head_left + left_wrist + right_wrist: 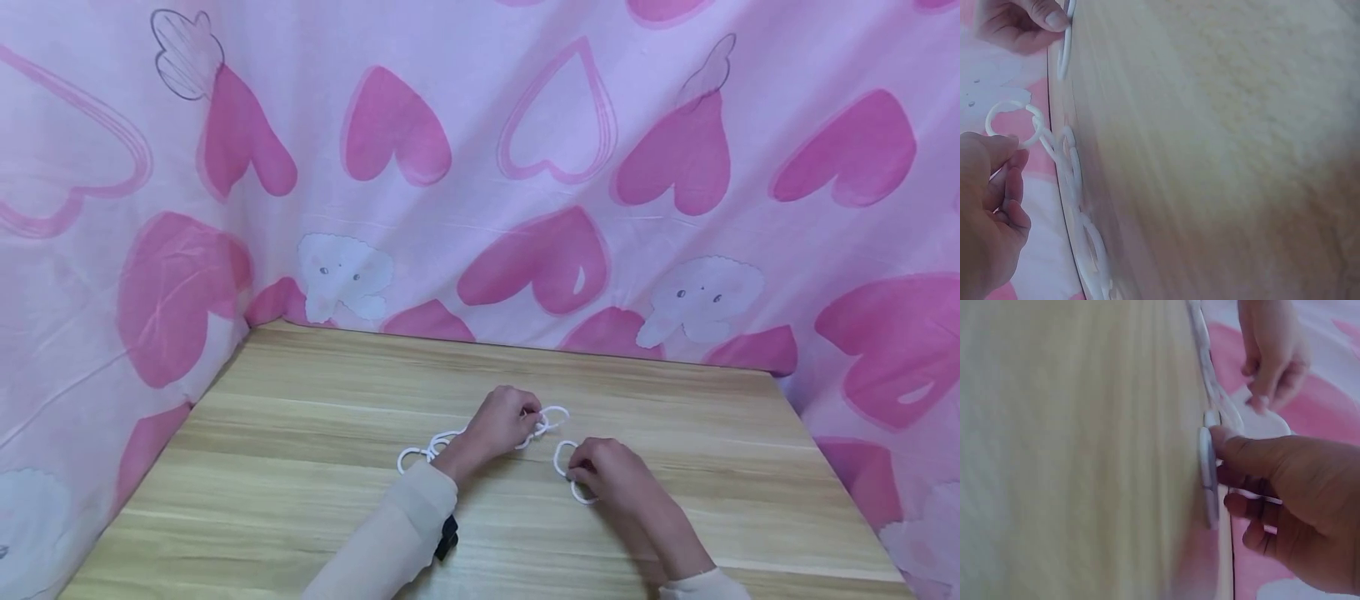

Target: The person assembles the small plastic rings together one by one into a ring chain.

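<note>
My left hand pinches a white plastic ring link between thumb and finger, raised above the table. Joined to that link, a chain of white links trails down onto the wood; in the head view the chain is partly hidden behind the left wrist. A short way to the right, my right hand grips a loose white link piece, whose curves show above and below the fingertips. Seen nearly edge-on in the right wrist view, this piece lies against the thumb tip, apart from the chain.
The wood-grain table has its far edge against a pink curtain printed with hearts, which also hangs along both sides. A black strap piece shows under the left cuff.
</note>
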Motion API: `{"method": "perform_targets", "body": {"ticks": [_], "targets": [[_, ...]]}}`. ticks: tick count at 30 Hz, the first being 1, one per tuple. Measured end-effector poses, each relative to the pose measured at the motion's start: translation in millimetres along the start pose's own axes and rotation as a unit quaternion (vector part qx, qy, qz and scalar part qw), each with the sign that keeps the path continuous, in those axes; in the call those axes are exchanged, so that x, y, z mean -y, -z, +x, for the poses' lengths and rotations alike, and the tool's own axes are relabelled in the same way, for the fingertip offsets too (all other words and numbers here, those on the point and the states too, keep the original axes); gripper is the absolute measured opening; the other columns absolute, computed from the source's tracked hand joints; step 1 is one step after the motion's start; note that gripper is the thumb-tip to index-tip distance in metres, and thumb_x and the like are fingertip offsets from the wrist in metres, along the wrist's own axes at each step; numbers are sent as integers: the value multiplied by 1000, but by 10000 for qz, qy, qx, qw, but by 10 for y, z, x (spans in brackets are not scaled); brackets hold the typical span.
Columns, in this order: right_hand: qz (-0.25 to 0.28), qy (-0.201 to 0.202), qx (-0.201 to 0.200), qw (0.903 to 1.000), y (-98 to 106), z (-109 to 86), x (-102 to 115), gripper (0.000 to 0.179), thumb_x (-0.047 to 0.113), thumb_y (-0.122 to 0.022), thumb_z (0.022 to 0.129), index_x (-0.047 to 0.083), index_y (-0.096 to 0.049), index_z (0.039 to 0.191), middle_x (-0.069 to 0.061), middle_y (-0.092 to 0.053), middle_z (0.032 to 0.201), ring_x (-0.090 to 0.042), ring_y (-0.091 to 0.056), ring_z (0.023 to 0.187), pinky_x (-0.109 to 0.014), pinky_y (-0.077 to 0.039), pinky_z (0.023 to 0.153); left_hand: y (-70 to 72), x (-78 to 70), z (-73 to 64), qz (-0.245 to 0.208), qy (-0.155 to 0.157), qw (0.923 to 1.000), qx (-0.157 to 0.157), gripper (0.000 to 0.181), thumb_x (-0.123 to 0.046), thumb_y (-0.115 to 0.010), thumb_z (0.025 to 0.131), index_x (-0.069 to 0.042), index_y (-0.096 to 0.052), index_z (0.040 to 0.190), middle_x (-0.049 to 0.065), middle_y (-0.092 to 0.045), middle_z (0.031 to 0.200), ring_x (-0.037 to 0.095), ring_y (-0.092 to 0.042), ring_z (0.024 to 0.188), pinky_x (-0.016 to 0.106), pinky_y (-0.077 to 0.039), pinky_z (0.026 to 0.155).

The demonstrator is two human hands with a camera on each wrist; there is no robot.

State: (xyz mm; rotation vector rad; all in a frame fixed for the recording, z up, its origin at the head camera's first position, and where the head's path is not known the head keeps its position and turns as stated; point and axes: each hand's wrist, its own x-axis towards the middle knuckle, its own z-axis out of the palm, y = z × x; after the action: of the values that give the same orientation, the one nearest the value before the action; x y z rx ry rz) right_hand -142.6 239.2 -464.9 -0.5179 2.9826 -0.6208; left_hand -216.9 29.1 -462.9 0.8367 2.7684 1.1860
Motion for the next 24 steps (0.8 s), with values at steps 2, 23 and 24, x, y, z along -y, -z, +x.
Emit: {"method": "perform_targets", "body": {"ticks": [2, 23, 24], "targets": [[-116, -444, 72, 9989, 45, -16, -35, 10, 15, -80, 85, 19, -74, 78, 10, -66, 73, -3, -55, 69, -22, -46, 63, 1, 4, -3, -56, 79, 10000, 3, 8, -9, -71, 92, -8, -79, 95, 3, -78, 88, 5, -64, 77, 16, -52, 73], [236, -178, -74, 9995, 131, 159, -464, 16, 1, -75, 85, 12, -68, 77, 3, -59, 76, -7, -53, 72, -24, -48, 67, -19, 22, -14, -387, 200, 9990, -61, 8, -8, -70, 94, -6, -77, 96, 4, -77, 88, 6, -65, 78, 17, -53, 73], [215, -197, -66, 9996, 128, 160, -465, 16, 1, -75, 85, 12, -68, 77, 2, -60, 77, -8, -54, 74, -24, -49, 68, -19, 24, -15, -374, 197, 9991, -66, 9, -8, -70, 94, -6, -77, 97, 4, -77, 88, 6, -65, 79, 17, -53, 73]]}}
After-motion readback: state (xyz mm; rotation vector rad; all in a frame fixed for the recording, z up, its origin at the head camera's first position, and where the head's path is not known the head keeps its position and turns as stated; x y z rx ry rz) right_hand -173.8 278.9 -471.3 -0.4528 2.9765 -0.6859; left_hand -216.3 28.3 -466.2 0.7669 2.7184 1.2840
